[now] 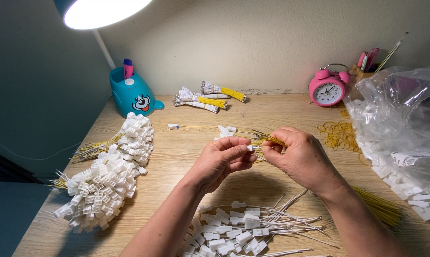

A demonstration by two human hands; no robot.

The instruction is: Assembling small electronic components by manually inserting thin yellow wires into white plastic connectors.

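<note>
My left hand [220, 160] pinches a small white plastic connector [249, 148] between thumb and fingers above the middle of the wooden desk [177, 157]. My right hand [301, 156] meets it from the right, gripping a small bunch of yellow wires [267, 139] whose ends point left toward the connector. The fingertips of both hands almost touch. Below the hands lies a pile of white connectors with white wires [243, 231].
Finished white connectors on yellow wires [108, 178] are heaped at the left. Bundled wires [205, 97] lie at the back, near a blue bear-shaped lamp base [131, 93]. A pink alarm clock [327, 89], rubber bands [339, 134] and a clear bag of connectors [405, 138] are on the right.
</note>
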